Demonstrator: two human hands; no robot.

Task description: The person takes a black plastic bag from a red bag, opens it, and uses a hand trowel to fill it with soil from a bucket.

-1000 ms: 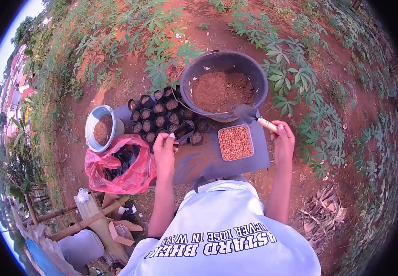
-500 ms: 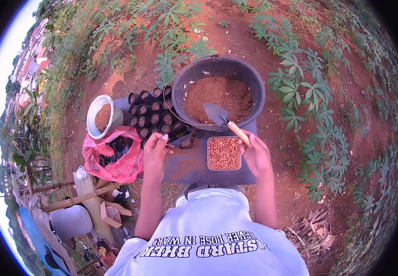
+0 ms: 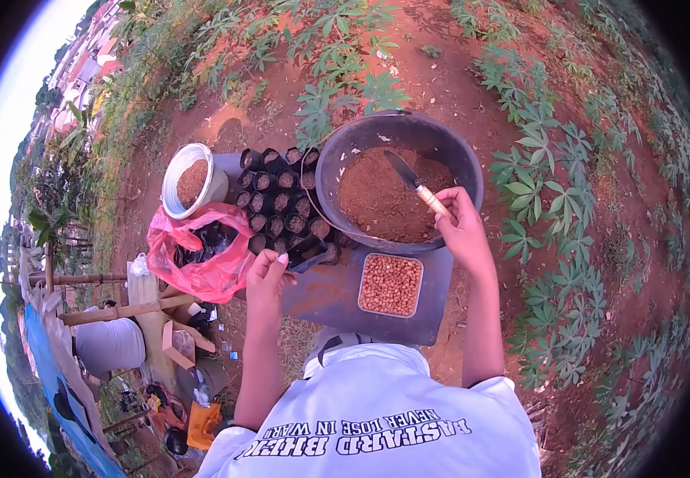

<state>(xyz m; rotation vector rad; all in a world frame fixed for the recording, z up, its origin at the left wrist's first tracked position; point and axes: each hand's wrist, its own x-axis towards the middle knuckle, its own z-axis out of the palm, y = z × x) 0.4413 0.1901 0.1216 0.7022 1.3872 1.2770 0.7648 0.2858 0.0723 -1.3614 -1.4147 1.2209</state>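
My right hand [image 3: 462,229] grips the wooden handle of a small trowel [image 3: 418,185]. The dark blade hangs over the brown soil [image 3: 385,195] inside a large black tub [image 3: 330,211]. Lower on the left, my left hand [image 3: 267,275] has its thumb and fingers pinched on the edge of a black plastic planting bag [image 3: 308,253]. Just beyond that bag stand several soil-filled black planting bags [image 3: 283,180], packed in rows. Between my forearms, a square clear container [image 3: 361,307] holds many small tan seeds or pellets [image 3: 391,284].
A white bucket [image 3: 219,187] with soil stands left of the rows. In front of it sits a pink plastic bag [image 3: 237,275] with black plastic inside. All rest around a dark board [image 3: 416,323]. Bamboo poles [image 3: 121,313] lie lower left; leafy plants [image 3: 540,175] grow at right.
My right hand has moved up and to the right, carrying the trowel from the tub's near rim to over the soil. My left hand stays low, still pinching the black bag.
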